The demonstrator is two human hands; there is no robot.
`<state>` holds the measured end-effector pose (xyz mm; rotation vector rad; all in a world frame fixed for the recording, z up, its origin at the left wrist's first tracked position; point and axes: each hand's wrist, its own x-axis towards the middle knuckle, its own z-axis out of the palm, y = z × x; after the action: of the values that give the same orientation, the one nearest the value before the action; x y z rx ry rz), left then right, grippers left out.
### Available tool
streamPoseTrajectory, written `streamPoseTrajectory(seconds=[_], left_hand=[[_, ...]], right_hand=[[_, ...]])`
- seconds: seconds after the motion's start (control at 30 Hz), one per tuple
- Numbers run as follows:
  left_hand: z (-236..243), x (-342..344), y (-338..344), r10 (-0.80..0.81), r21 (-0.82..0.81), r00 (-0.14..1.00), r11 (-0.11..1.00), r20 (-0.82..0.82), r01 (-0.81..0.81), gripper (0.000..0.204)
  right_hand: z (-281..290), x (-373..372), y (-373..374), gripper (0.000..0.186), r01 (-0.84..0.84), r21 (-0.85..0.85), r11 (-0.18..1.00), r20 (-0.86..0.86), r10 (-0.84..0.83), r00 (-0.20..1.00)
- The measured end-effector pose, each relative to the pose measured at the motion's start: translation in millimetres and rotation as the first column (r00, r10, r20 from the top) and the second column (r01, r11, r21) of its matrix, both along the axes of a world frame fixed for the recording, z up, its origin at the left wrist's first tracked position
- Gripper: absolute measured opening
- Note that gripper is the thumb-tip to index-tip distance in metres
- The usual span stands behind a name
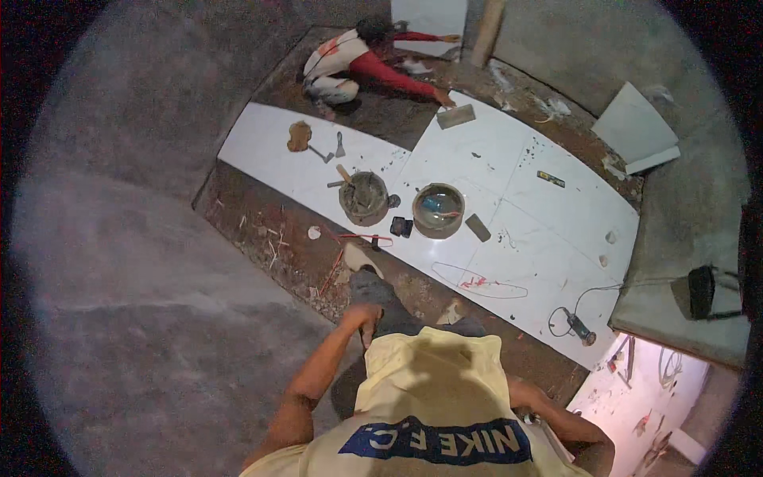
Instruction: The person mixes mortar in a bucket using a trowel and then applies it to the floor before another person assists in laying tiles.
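My left hand [364,319] lies against my dark trouser leg [380,296] near the knee, holding nothing that I can see; its fingers look uncurled. My right hand [520,393] is at my right side by the yellow shirt [433,374], its fingers hidden. Ahead on the white floor tiles [572,215] stands a bucket [364,208] of grey mortar with a wooden-handled tool [344,175] in it. To its right is a basin [438,226] holding liquid and something blue. Small dark blocks [401,227] and a dark flat block [478,227] lie beside them.
A co-worker [342,63] crouches at the far side, one hand by a flat grey block [455,117]. A corded power tool [582,330], a spirit level [551,180] and a string loop [485,284] lie on the tiles. Loose tiles [632,123] lean by the right wall.
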<state>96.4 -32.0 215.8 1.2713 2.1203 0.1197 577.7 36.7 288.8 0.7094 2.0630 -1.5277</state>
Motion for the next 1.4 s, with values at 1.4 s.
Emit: streamPoseTrajectory(seconds=[1.4], left_hand=[[-424,-311,249,-0.157,-0.33,-0.32,-0.04,0.934,-0.943,0.038]], right_hand=[[-548,-772,391,0.029,-0.505,0.576,0.643,0.194,0.492,0.848]])
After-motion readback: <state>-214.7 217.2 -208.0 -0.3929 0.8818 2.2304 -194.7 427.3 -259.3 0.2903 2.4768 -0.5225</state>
